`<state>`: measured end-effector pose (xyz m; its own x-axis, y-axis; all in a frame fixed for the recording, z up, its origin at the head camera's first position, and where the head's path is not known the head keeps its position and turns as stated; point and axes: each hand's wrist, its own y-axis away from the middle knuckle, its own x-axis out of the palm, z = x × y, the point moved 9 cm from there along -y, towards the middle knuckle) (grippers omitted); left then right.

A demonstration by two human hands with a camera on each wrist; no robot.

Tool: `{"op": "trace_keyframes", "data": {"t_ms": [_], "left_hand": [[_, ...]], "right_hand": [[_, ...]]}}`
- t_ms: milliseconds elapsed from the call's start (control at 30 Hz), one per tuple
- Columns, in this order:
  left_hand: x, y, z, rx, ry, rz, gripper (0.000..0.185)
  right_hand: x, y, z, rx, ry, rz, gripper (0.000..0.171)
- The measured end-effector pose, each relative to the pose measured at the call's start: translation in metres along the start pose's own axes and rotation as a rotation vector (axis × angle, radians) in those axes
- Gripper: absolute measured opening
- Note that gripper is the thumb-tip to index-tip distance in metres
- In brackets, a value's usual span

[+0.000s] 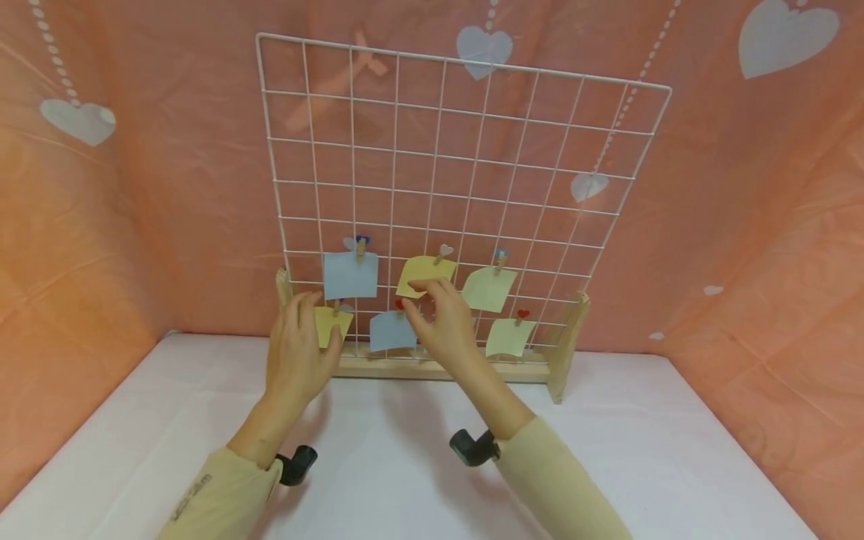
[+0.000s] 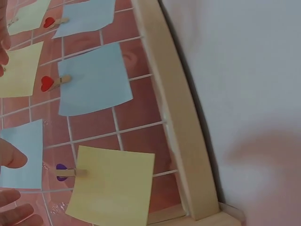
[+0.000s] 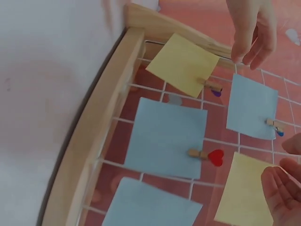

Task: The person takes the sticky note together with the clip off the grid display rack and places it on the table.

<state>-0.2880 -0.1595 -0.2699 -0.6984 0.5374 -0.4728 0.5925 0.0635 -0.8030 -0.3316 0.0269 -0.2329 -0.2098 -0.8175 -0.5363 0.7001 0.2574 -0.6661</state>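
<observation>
The yellow note point(image 1: 425, 267) hangs mid-row on the grid point(image 1: 398, 53), upper of two rows of notes, pegged by a white-heart clip point(image 1: 440, 259). It is plain, square-cut and curls at the corners. The right hand point(image 1: 445, 322) is in front of it, thumb and forefinger bent toward each other with a gap between, grasping nothing; whether a fingertip touches the paper I cannot tell. A blue note point(image 1: 350, 275) hangs to its left, a green note point(image 1: 489, 289) to its right. The left hand point(image 1: 300, 345) is released, fingers extended, just beside the low yellow note point(image 1: 333, 322). Next along the lower row come two blue ones, the second point(image 2: 87, 18) behind the right hand in the head view, then a pale green one point(image 1: 511, 337). Dark lettering point(image 1: 192, 497) on the left sleeve point(image 1: 223, 495) is too small to read. Bare mesh rises above the notes; the white table point(image 1: 385, 465) spreads before the wooden base point(image 1: 405, 368).
</observation>
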Motion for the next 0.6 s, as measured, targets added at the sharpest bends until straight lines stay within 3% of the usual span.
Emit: {"op": "trace_keyframes", "data": {"t_ms": [133, 600], "left_hand": [[0.0, -0.006, 0.004, -0.053, 0.05, 0.009, 0.046], [0.005, -0.023, 0.017, -0.239, 0.203, 0.041, 0.04]], "right_hand": [[0.004, -0.01, 0.005, -0.008, -0.068, -0.019, 0.026], [0.018, -0.042, 0.02, -0.051, -0.094, -0.044, 0.028]]}}
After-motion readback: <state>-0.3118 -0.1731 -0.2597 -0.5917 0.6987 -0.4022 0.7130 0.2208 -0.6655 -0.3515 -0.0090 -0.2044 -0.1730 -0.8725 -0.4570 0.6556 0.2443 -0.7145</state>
